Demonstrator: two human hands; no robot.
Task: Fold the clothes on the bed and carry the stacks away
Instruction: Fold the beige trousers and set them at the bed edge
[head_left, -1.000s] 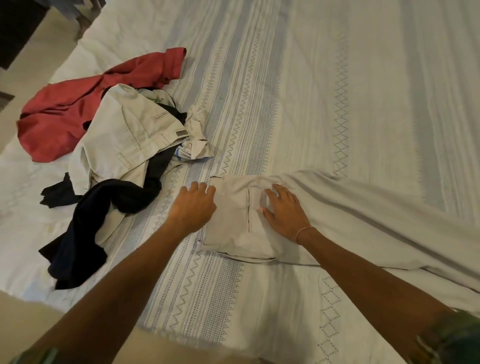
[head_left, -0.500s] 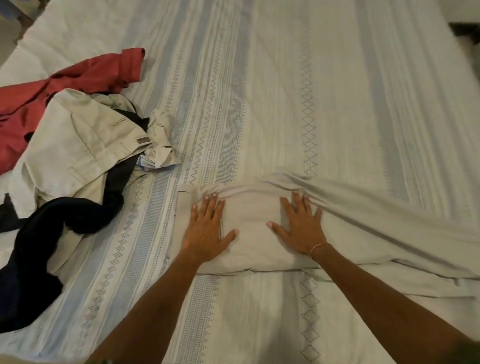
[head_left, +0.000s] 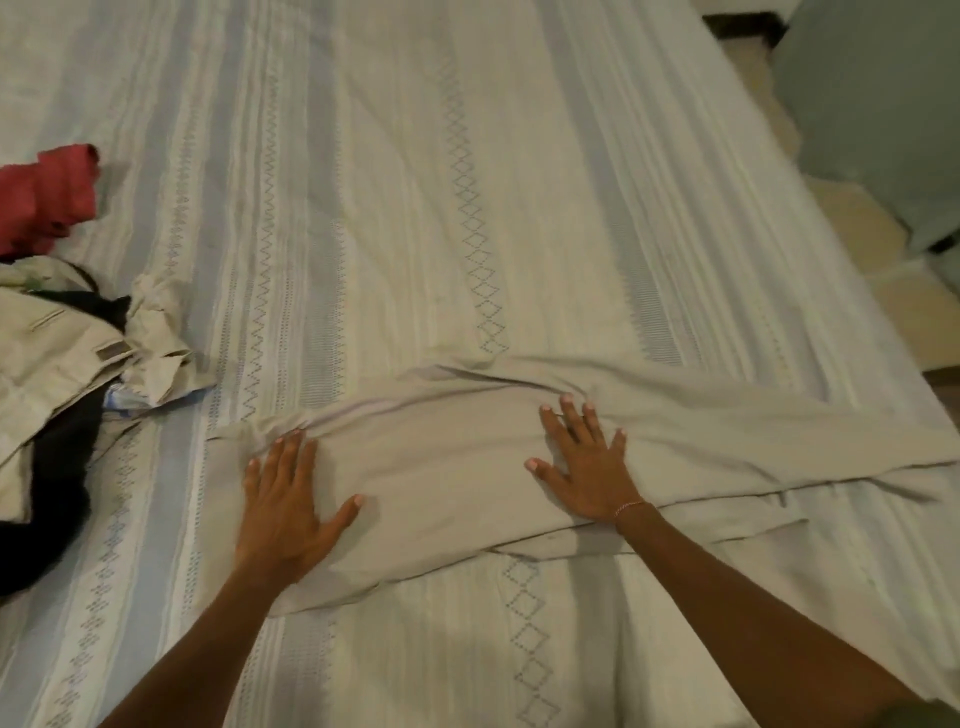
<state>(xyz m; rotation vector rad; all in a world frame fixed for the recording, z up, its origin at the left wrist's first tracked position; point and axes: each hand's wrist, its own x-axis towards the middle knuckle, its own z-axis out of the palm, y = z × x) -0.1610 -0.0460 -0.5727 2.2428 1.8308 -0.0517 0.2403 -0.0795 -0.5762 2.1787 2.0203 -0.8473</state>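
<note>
Beige trousers (head_left: 457, 467) lie flat across the bed (head_left: 415, 208), pinned under both splayed palms: left hand (head_left: 283, 501), right hand (head_left: 584, 465) (fingers straight, gripping nothing). Smooth outward past the fingertips before folding.

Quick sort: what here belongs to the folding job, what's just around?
Job:
beige trousers, under left hand and right hand
unfolded pile: red garment, khaki garment, black garment

Just around:
striped bedsheet
floor

Clothes pile (head_left: 57, 364) cut by left edge; beige trousers (head_left: 467, 467) run off right edge.
</note>
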